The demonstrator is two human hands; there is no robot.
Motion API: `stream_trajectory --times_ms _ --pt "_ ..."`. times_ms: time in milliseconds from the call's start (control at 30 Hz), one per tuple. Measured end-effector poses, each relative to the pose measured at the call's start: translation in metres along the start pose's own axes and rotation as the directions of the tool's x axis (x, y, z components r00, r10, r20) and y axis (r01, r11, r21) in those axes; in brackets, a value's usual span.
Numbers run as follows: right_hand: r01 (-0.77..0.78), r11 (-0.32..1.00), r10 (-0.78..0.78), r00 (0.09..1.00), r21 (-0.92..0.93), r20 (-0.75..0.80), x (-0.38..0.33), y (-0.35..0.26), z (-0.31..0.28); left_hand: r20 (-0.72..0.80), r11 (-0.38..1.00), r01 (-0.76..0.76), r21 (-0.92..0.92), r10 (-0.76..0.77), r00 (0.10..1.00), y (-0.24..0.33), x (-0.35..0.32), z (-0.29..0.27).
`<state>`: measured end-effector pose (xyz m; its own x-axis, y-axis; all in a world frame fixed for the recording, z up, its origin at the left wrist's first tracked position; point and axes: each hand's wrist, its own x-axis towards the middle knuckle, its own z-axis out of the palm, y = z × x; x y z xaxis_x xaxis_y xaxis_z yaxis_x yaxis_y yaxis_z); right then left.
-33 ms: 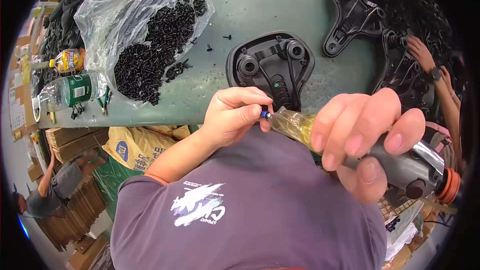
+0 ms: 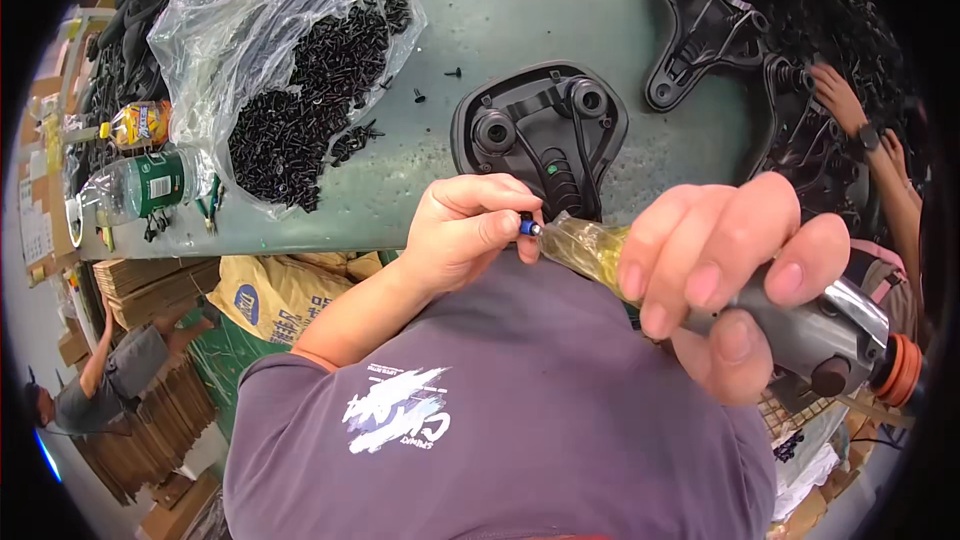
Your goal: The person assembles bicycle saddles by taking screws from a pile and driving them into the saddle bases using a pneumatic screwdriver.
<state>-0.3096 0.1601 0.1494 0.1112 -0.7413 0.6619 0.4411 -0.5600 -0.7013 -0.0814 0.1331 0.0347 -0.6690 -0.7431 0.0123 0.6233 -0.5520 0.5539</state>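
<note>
Item 1: my right hand (image 2: 730, 270), wrapped tight round a driver (image 2: 790, 325), a grey power tool with a yellowish clear nose and an orange end cap, held near my chest and pointing left.

Item 2: my left hand (image 2: 465, 230), thumb and fingers pinched shut at the driver's blue tip (image 2: 528, 228). I cannot tell whether a screw sits in the pinch.

Item 3: a black plastic plate (image 2: 540, 130) with two round sockets, flat on the green table (image 2: 520, 0), just beyond both hands.

Item 4: a clear bag (image 2: 250, 30) of black screws (image 2: 300, 110), open on the table to my left; a few loose screws lie between bag and plate.

Item 5: two bottles (image 2: 140, 155) at the table's left edge.

Item 6: more black plates (image 2: 710, 25) stacked at upper right, with another person's hand (image 2: 835, 95) on them.

Item 7: cardboard boxes (image 2: 140, 280) below the table.
</note>
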Motion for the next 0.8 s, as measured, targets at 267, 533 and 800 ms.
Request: stream_trajectory --times_ms 267,533,800 --pt "0.053 0.998 -0.055 0.997 -0.033 -0.050 -0.017 0.004 0.002 0.066 0.970 -0.012 0.242 -0.004 0.998 0.002 0.000 -0.010" --pt "-0.073 0.997 0.074 0.997 -0.041 0.028 -0.016 -0.008 0.009 0.064 0.804 -0.066 0.591 0.035 0.997 0.016 0.005 0.001" --pt "0.161 0.984 -0.165 0.985 0.079 0.049 -0.008 0.016 0.001 0.104 0.964 0.267 -0.002 -0.266 0.958 0.024 0.005 -0.007"
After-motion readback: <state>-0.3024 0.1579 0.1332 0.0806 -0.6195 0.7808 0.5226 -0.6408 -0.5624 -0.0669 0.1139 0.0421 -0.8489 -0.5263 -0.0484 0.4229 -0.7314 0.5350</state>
